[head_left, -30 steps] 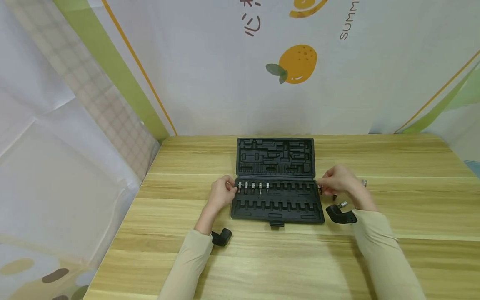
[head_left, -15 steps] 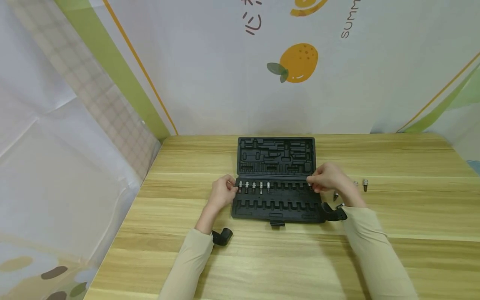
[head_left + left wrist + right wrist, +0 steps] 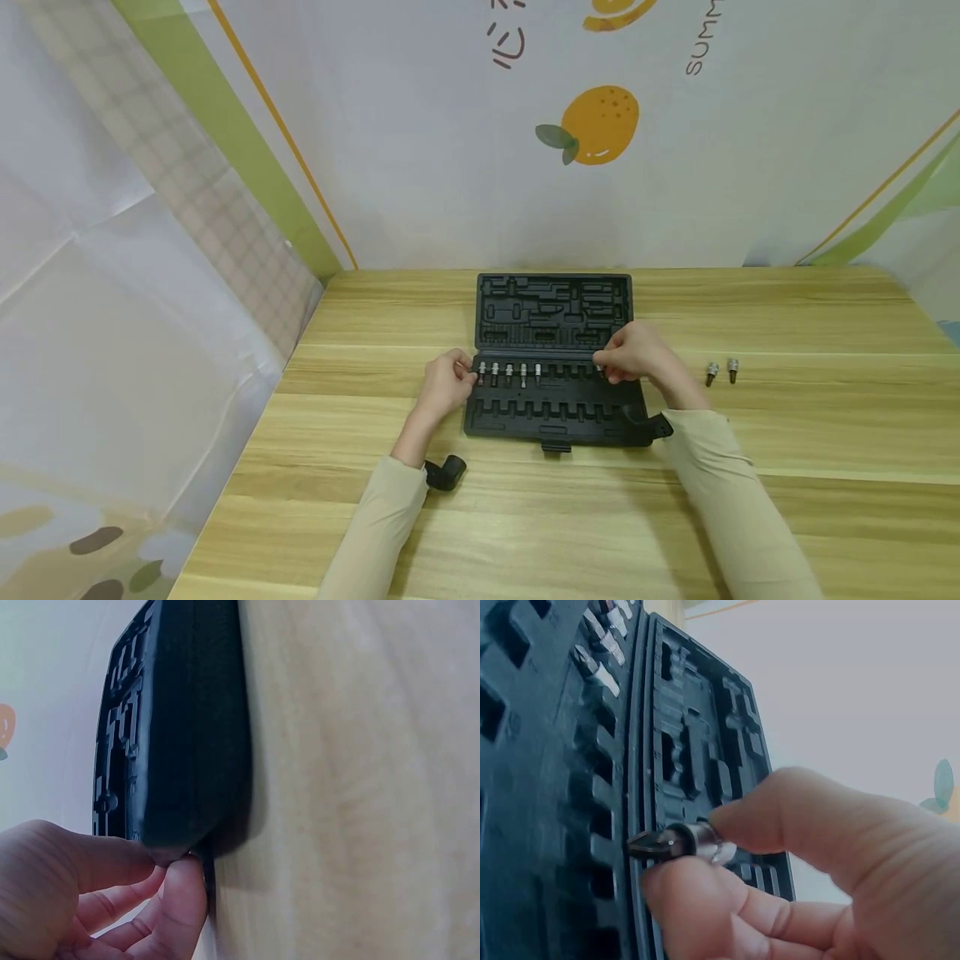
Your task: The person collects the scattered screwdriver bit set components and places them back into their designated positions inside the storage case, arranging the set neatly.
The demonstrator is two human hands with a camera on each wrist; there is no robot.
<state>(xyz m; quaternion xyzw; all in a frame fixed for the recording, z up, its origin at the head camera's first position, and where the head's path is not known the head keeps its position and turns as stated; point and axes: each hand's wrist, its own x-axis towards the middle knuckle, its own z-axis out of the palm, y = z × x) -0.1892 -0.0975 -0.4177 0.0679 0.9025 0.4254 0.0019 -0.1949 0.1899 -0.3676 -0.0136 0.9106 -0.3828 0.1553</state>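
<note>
An open black plastic case [image 3: 564, 388] lies on the wooden table, its lid folded back toward the cloth. My left hand [image 3: 444, 382] pinches the left edge of the case between thumb and index finger. Over the right part of the upper slot row, my right hand [image 3: 639, 353] holds a bit socket [image 3: 697, 841] between thumb and fingers. Its cross-shaped tip points toward the slots in the right wrist view. Several bit sockets [image 3: 509, 372] sit side by side in the left slots of that row. The lower row's visible slots hold nothing.
Two loose bit sockets, one [image 3: 712, 373] beside the other [image 3: 732, 371], lie on the table [image 3: 570, 533] right of the case. A black wrist mount [image 3: 447, 473] is at the left sleeve, another [image 3: 656, 426] overlaps the case's right corner. A printed cloth [image 3: 420, 167] hangs behind.
My right hand has moved left from beside the case's right edge to over the upper slots, carrying the bit socket. The left hand has stayed at the left edge.
</note>
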